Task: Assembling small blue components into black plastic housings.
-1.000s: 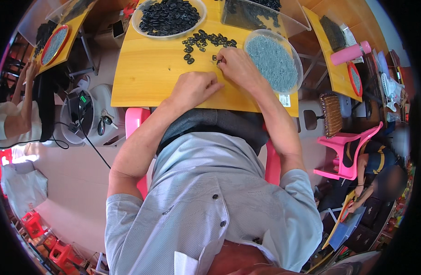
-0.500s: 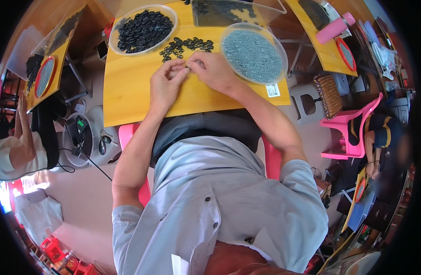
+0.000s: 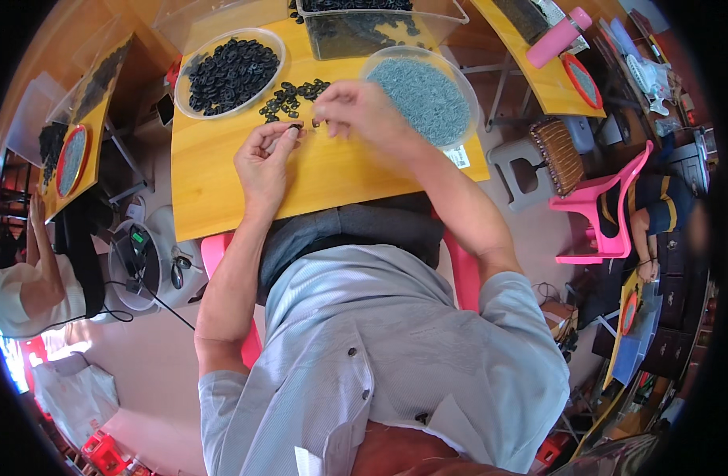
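Left hand [image 3: 261,164]: fingers are pinching a small black piece [image 3: 296,127] above mid-bench [image 3: 205,182], yellow wood. Right hand [image 3: 354,111] is blurring; cannot tell its grip. Loose black oval pieces [image 3: 289,101] are lying beyond. Round clear tub [image 3: 181,87] of black ovals is occupying far left corner; round clear tub [image 3: 473,107] of small grey-blue pieces is crowding right edge; clear rectangular bin [image 3: 340,45] is blocking far edge.

Black piece [image 3: 296,127]: small, pinched at your left hand's [image 3: 261,163] fingertips, partly hidden, tilt unclear. Second piece [image 3: 316,124], dark, just right of that grip, by your right hand's [image 3: 365,111] fingers; held or lying, can't tell. Loose pieces [image 3: 285,102]: black, holed, scattered just beyond grip. Black heap [image 3: 232,75] beyond, leftward. Thin grey-blue bits [image 3: 419,99] heaped beyond, rightward.
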Demonstrator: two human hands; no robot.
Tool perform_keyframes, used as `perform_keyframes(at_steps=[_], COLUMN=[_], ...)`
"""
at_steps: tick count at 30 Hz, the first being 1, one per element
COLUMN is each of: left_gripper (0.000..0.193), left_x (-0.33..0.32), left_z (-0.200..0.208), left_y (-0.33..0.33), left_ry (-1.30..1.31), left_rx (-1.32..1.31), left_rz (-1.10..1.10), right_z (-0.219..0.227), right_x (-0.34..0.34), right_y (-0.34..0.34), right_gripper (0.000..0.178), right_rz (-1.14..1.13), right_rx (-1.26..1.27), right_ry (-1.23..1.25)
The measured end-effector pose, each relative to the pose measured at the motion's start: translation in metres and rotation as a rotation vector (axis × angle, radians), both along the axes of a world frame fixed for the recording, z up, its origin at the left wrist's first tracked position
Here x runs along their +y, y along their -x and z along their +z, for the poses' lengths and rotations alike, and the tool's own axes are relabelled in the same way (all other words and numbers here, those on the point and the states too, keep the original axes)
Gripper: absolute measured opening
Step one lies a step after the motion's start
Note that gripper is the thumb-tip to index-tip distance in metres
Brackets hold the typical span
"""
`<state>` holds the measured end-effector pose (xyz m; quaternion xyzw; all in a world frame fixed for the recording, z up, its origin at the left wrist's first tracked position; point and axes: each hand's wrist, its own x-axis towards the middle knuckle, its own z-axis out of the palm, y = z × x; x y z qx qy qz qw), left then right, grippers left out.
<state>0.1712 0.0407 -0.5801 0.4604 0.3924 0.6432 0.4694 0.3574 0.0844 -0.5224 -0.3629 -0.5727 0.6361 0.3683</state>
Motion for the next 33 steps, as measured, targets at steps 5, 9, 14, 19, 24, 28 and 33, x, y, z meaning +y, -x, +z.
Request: perform_keyframes(at_steps=[5, 9, 14, 19, 24, 28, 33], left_gripper=[0.011, 0.011, 0.012, 0.013, 0.013, 0.012, 0.012], left_x=[0.000, 0.001, 0.000, 0.001, 0.001, 0.001, 0.002], left_z=[0.006, 0.001, 0.001, 0.001, 0.003, 0.002, 0.002], left_y=[0.002, 0.001, 0.000, 0.000, 0.001, 0.002, 0.001], left_ry=[0.167, 0.197, 0.241, 0.248, 0.249, 0.253, 0.246], left_rx=[-0.033, -0.009, -0.012, -0.005, -0.001, 0.004, 0.020], left_rz=[-0.050, -0.089, -0.090, -0.101, -0.108, -0.106, -0.113], right_z=[0.005, -0.002, -0.007, -0.016, -0.017, -0.019, -0.023], right_x=[0.038, 0.046, 0.047, 0.050, 0.052, 0.052, 0.052], right_y=[-0.072, -0.095, -0.081, -0.067, -0.065, -0.072, -0.064], right_gripper=[0.013, 0.016, 0.017, 0.014, 0.012, 0.012, 0.012], right_rz=[-0.464, -0.493, -0.340, -0.376, -0.395, -0.431, -0.426], right_rx=[-0.680, -0.985, -0.890, -1.035, -1.039, -0.889, -0.913], right_ry=[-0.687, -0.559, -0.474, -0.560, -0.561, -0.498, -0.579])
